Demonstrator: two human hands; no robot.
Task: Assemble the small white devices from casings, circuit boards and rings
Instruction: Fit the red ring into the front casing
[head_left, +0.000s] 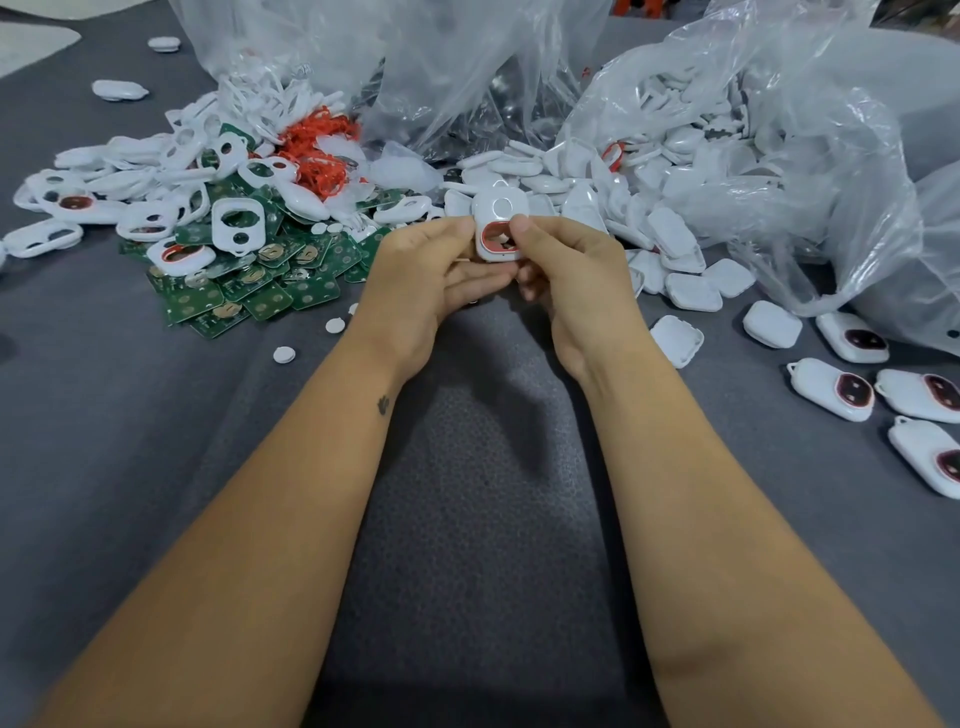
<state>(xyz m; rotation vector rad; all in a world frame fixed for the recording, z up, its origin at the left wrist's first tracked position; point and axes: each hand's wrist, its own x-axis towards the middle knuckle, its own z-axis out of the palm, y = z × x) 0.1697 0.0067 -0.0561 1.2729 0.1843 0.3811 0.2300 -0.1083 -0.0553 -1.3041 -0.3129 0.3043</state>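
Both hands hold one white casing (500, 218) upright above the grey table (467, 467). It has a round hole near its top and a red ring set in its larger lower opening. My left hand (431, 275) pinches its left edge with thumb on top. My right hand (566, 275) pinches its right edge, thumb by the ring. A heap of green circuit boards (260, 280) lies to the left, with white front casings (156, 197) over it and red rings (319, 145) behind. White back casings (597, 202) pile up to the right.
Clear plastic bags (779, 130) full of white parts stand at the back and right. Several finished devices (831, 389) lie at the right edge. Small white discs (284, 354) are scattered near my left wrist.
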